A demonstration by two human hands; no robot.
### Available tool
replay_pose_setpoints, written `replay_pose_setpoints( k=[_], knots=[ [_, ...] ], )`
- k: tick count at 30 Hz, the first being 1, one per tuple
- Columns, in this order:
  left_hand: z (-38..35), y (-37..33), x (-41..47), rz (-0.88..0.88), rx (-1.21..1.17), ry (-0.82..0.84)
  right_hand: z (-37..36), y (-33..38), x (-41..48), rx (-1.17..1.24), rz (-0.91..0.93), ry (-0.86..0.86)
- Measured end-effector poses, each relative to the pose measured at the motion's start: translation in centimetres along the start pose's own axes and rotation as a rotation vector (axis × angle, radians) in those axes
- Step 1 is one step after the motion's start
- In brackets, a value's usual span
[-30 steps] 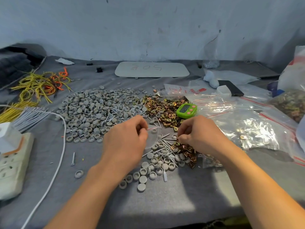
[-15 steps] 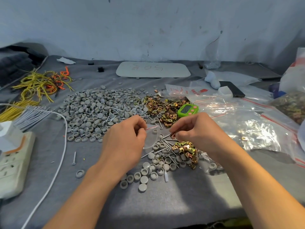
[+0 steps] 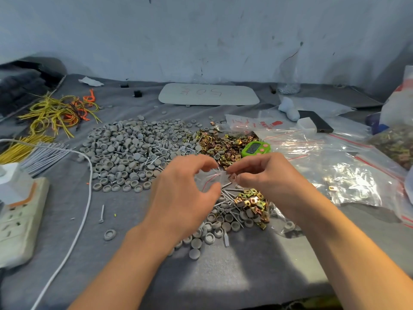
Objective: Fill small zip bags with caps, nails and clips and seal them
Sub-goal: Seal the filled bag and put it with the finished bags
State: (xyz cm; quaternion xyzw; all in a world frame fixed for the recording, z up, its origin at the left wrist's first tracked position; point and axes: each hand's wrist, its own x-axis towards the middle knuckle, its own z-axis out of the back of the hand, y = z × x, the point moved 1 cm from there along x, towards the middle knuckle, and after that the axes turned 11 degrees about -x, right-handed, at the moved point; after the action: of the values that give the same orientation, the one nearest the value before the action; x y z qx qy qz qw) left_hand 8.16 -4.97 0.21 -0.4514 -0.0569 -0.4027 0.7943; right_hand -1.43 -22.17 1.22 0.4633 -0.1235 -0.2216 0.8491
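My left hand pinches a small clear zip bag with a red seal line, held above the table centre. My right hand meets it from the right and pinches a brass clip at the bag's mouth. Below the hands lies a small heap of grey caps, nails and brass clips. A large spread of grey caps lies behind at the left, and a pile of brass clips behind the hands.
A green counter sits by the clip pile. Clear zip bags cover the right side. A white power strip and cable lie at the left, yellow and orange ties at the far left, a white board at the back.
Both hands have lifted off the small heap and come together. My right hand has carried a brass clip up to the mouth of the bag that my left hand holds.
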Motion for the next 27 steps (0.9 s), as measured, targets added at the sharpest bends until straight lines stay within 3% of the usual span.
replay_pose_setpoints(
  k=[3, 8, 14, 20, 27],
  knots=[
    [-0.6, -0.7, -0.3, 0.047, -0.101, 0.020, 0.0, 0.4, -0.1, 0.112, 0.032, 0.016],
    [-1.0, -0.2, 0.9, 0.324, -0.549, 0.032, -0.5, 1.0, -0.5, 0.206, 0.088, 0.050],
    [-0.5, -0.1, 1.3, 0.422, -0.805, 0.048, -1.0, 2.2, -1.2, 0.009, 0.251, -0.040],
    [0.0, -0.2, 1.2, 0.410, -0.892, 0.042, -1.8, 2.8, -1.4, -0.025, 0.292, -0.191],
    [0.4, 0.3, 1.3, 0.378, -0.861, 0.053, -2.5, 3.5, -1.8, -0.096, 0.400, -0.227]
  ],
)
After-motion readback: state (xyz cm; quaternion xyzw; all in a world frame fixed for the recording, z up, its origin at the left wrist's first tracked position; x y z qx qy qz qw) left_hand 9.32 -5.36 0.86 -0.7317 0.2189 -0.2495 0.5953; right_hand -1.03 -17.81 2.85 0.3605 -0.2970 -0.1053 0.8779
